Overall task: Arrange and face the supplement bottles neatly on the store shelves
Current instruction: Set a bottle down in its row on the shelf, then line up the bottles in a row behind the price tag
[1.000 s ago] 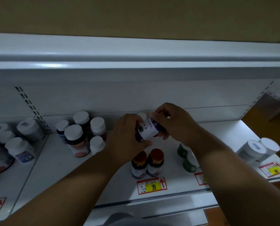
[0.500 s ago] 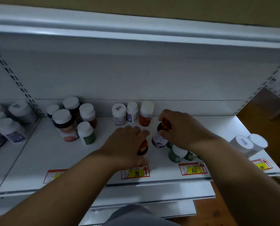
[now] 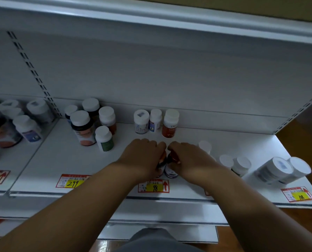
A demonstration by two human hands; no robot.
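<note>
On the shelf (image 3: 126,166), the left hand (image 3: 142,157) grips one red-capped bottle (image 3: 161,163) and the right hand (image 3: 188,159) grips its neighbour (image 3: 171,171), the two touching.

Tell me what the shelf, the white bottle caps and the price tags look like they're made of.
The shelf looks like white painted metal: a thin flat deck, and slotted uprights behind it. The white caps seem to be matte moulded plastic, with even, dull rounded tops. The price tag marked 98 looks like printed paper or card, flat and red and yellow, perhaps behind a clear strip; the view cannot settle that.
</note>
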